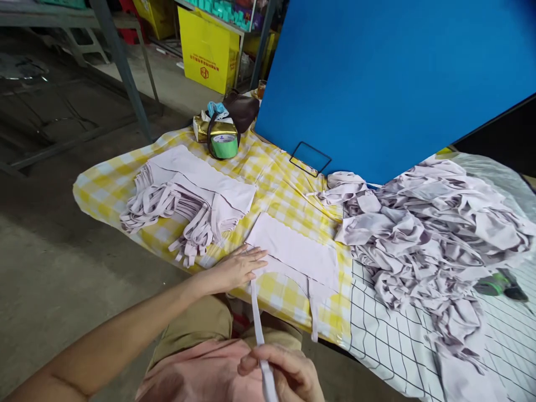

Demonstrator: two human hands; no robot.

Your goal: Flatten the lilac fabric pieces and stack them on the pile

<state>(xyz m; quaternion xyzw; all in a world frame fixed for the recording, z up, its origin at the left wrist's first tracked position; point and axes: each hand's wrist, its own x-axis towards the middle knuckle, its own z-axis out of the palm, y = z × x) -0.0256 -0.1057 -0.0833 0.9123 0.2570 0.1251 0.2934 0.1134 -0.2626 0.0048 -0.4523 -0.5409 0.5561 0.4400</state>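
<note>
A pale lilac garment piece lies flat on the yellow checked tablecloth in front of me. My left hand rests flat on its left corner, fingers stretched out. One of its straps runs down off the table edge to my right hand, which pinches the strap near my lap. A second strap hangs loose over the edge.
A neat stack of the same strapped pieces lies at the left. A big jumbled heap of them covers the right side. A green tape roll, a gold pack, a dark bag and a blue board stand at the back.
</note>
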